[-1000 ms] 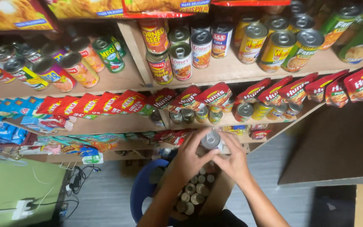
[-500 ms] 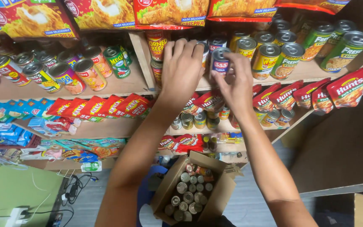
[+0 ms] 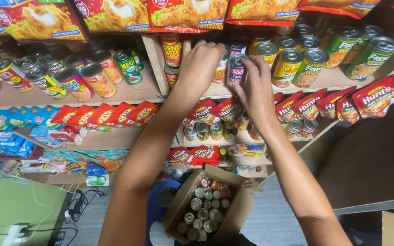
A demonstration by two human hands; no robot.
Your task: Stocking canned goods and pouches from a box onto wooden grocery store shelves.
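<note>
I'm viewing through one head camera, looking steeply down and forward, close along my arms at wooden shelves (image 3: 115, 93).

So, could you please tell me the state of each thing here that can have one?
Cardboard box: open, flaps up, partly filled with cans.
Small can: upright on the shelf, gripped by the right hand.
Left hand: on the cans beside it; grip hidden.
Green-labelled cans: upright, sealed, pull tabs intact.
Red pouches: sealed, standing along the shelf edge.
Power strip: on the floor, cables plugged in.
</note>
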